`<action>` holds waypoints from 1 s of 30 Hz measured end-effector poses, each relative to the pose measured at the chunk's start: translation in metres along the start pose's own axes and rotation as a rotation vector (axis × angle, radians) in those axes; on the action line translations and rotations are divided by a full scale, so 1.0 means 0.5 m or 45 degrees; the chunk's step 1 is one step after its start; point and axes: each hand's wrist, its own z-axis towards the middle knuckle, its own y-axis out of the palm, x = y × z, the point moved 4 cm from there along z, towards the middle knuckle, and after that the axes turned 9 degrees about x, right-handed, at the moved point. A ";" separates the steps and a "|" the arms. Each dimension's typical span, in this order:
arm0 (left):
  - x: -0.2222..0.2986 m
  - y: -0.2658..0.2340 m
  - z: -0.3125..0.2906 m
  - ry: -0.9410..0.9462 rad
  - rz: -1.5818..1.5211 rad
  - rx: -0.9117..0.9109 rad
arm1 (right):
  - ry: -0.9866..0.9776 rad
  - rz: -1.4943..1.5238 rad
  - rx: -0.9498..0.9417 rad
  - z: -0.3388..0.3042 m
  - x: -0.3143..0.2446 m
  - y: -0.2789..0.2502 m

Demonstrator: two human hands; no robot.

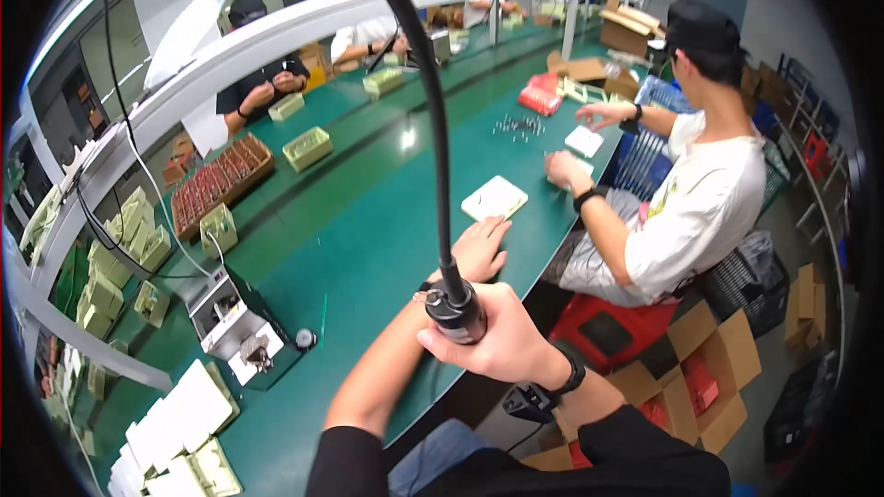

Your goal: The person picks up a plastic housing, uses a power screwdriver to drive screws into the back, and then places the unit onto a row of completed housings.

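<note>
My right hand (pixel 506 336) is wrapped round the top of a black electric screwdriver (pixel 456 315), whose thick black cable (pixel 435 110) runs upward from it. The tool's lower end is hidden from this angle. Past it, my left hand (pixel 477 250) lies flat on the green tabletop, fingers stretched out and holding nothing. Its fingertips are at the near edge of a cream plastic panel (pixel 495 198), which lies flat; whether they touch it I cannot tell.
A co-worker (pixel 704 175) sits at the right, both hands over the table near loose screws (pixel 520 127) and a white panel (pixel 584 141). At left stand a small metal machine (pixel 235 327), stacked panels (pixel 184 419) and a compartmented tray (pixel 221 181). An open carton (pixel 737 364) is lower right.
</note>
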 end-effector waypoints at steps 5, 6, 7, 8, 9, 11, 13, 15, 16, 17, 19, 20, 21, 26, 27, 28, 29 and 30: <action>-0.024 0.006 -0.007 -0.199 0.214 0.099 | 0.060 -0.097 -0.020 0.004 -0.037 0.018; -0.008 -0.027 -0.035 -0.216 0.219 0.028 | 0.083 -0.073 -0.042 0.008 -0.030 0.022; 0.011 -0.072 -0.074 -0.241 0.223 -0.041 | -0.005 -0.148 -0.012 0.007 -0.031 0.007; 0.035 -0.120 -0.121 -0.323 0.230 -0.046 | -0.091 -0.209 0.005 0.006 -0.031 -0.005; 0.084 -0.177 -0.164 -0.243 0.289 -0.029 | -0.128 0.153 0.115 0.003 -0.045 0.011; 0.162 -0.266 -0.285 -0.295 0.349 -0.026 | -0.185 0.453 -0.067 0.006 -0.065 0.021; 0.230 -0.323 -0.395 -0.364 0.405 -0.098 | -0.132 0.660 -0.231 0.039 -0.087 0.085; 0.305 -0.382 -0.509 -0.520 0.566 -0.162 | -0.387 0.569 -0.209 0.069 -0.100 0.181; 0.335 -0.402 -0.554 -0.558 0.703 -0.222 | -0.348 0.586 -0.231 0.083 -0.080 0.238; 0.363 -0.423 -0.591 -0.613 0.706 -0.231 | -0.385 0.695 -0.325 0.095 -0.062 0.303; 0.407 -0.458 -0.639 -0.634 0.933 -0.312 | -0.406 0.787 -0.424 0.110 -0.037 0.411; 0.418 -0.465 -0.656 -0.628 1.050 -0.346 | -0.404 0.788 -0.431 0.119 -0.026 0.456; 0.428 -0.463 -0.669 -0.644 1.045 -0.334 | -0.405 0.786 -0.440 0.125 -0.017 0.495; 0.438 -0.446 -0.681 -0.568 1.346 -0.502 | -0.407 0.429 -0.235 0.155 0.007 0.596; 0.440 -0.445 -0.682 -0.529 1.371 -0.511 | -0.386 0.447 -0.196 0.158 0.013 0.605; 0.441 -0.443 -0.683 -0.489 1.393 -0.519 | -0.365 0.463 -0.156 0.160 0.020 0.611; 0.437 -0.444 -0.686 -0.503 1.368 -0.504 | -0.343 0.477 -0.113 0.160 0.027 0.614; 0.437 -0.449 -0.692 -0.477 1.386 -0.483 | -0.335 0.463 -0.140 0.153 0.022 0.621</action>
